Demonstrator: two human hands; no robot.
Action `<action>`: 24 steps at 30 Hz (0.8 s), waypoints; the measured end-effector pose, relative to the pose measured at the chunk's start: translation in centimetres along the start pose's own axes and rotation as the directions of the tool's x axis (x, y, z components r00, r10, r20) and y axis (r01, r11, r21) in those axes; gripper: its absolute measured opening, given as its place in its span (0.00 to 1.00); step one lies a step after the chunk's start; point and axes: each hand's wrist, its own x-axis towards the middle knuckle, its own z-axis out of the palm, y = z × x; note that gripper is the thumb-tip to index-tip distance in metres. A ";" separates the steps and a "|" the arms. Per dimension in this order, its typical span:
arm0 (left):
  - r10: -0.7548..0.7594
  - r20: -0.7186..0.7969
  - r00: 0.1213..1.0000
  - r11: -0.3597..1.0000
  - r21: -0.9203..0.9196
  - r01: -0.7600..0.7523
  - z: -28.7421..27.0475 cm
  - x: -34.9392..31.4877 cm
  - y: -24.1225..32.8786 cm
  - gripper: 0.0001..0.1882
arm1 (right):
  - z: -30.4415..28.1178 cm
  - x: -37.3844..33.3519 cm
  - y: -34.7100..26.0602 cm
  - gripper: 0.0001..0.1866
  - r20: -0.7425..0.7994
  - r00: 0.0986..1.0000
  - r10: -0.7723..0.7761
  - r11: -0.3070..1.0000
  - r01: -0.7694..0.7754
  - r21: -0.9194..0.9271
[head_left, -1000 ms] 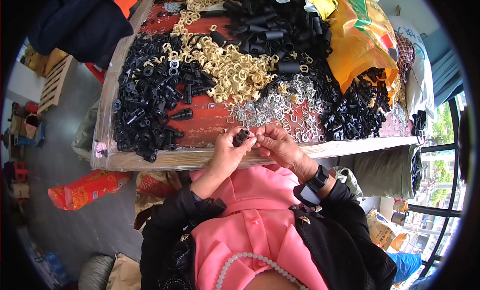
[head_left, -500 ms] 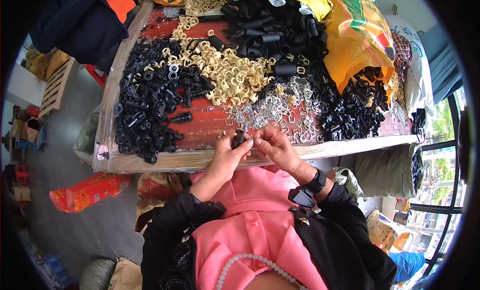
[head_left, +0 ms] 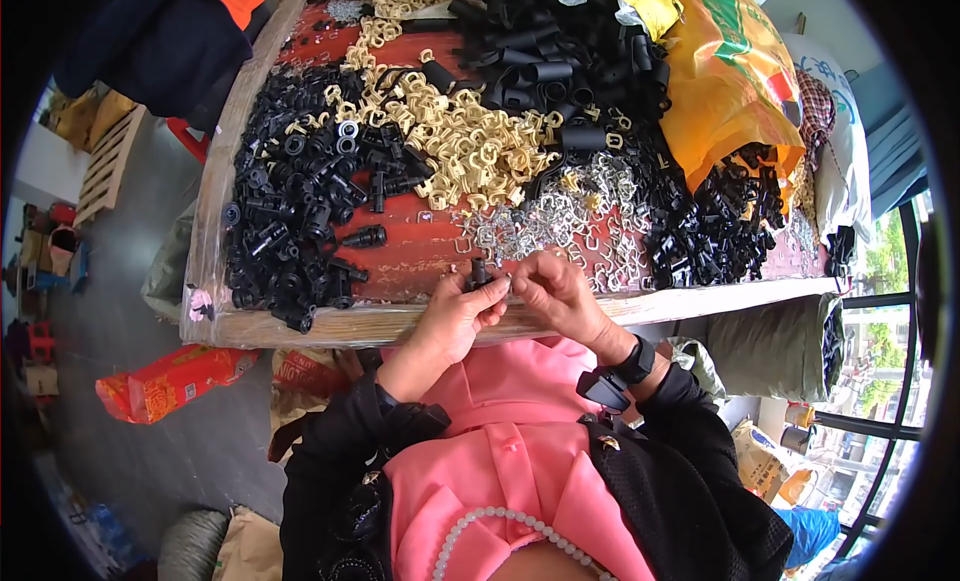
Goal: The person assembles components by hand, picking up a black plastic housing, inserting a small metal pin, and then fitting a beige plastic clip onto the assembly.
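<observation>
My left hand (head_left: 448, 319) is closed around a small black plastic fitting (head_left: 479, 273), held upright over the table's near edge. Just to its right, my right hand (head_left: 565, 303) has thumb and forefinger pinched close to the fitting; a tiny pale bit seems to show at the fingertips, too small to name. Beyond the hands lies a scatter of silvery wire clips (head_left: 515, 231). Left of them is a heap of black fittings (head_left: 290, 211), with a single black fitting (head_left: 362, 237) at its side. Cream-coloured plastic clips (head_left: 470, 146) are piled farther back.
The worn red tabletop (head_left: 405, 271) has a wooden rim (head_left: 300, 329) wrapped in film. Black tubes (head_left: 545, 73) fill the back. At the right, an orange bag (head_left: 735, 101) spills small black parts (head_left: 715, 231). A red package (head_left: 170, 383) lies on the floor at left.
The view has shifted slightly. Both hands stay nearly in place; the fitting in my left hand stands a little more upright, and my right fingers remain pinched beside it.
</observation>
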 end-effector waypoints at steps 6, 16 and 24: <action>0.048 -0.002 0.999 0.997 0.052 -0.048 -0.4 0.2 0.1 0.05 | -1.1 0.6 0.5 0.04 -0.039 0.966 0.255 0.962 -0.250 0.108; 0.060 0.018 0.998 0.996 0.059 -0.061 0.0 -0.9 -0.2 0.05 | -1.8 0.2 -0.5 0.07 0.009 1.000 -0.025 0.890 0.026 -0.455; 0.015 0.005 1.000 0.999 0.031 -0.015 0.8 -2.0 -0.4 0.05 | -0.3 -1.7 -2.2 0.06 0.076 0.970 -0.229 0.855 0.238 -0.462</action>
